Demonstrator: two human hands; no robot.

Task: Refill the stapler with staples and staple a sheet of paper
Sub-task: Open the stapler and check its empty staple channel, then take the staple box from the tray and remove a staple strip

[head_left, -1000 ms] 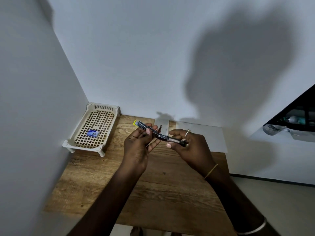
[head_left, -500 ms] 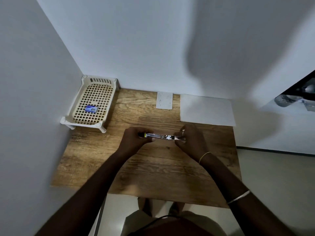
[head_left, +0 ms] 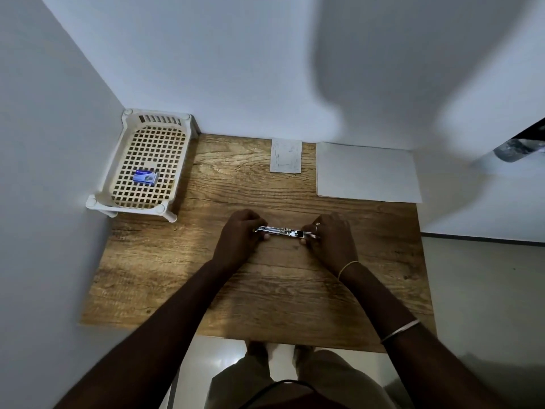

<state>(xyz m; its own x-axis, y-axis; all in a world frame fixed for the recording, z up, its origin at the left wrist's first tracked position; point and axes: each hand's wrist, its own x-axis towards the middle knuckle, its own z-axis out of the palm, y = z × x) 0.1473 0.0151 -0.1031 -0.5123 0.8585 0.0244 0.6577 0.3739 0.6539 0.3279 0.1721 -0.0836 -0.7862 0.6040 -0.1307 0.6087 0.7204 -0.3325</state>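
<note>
Stapler (head_left: 284,232) is being held low over the middle of the wooden table (head_left: 265,296) (touching the wood or just clear of it, I cannot tell). Its long axis is running left to right across the person's front, and the next move is hanging on that axis.

By size, the table is carrying a cream lattice tray (head_left: 159,119) in the far-left corner against the walls. A white sheet of paper (head_left: 365,172) is lying flat at the far right, and a smaller pale card (head_left: 286,156) is sitting between them by the back wall.

Nearer in, the left hand (head_left: 240,231) is curling its fingers round the stapler's left end. The right hand (head_left: 330,237) is gripping the right end, so both hands are occupied. Bright metal is showing between them, though any staples in it are too small to tell.

Smallest of all, the blue staple box (head_left: 145,177) is resting inside the tray, well apart from the stapler and off to the far left. The left hand is sitting nearer to it, so I am judging that this hand is the one to let go and reach. The sheet is lying on the right hand's side.
</note>
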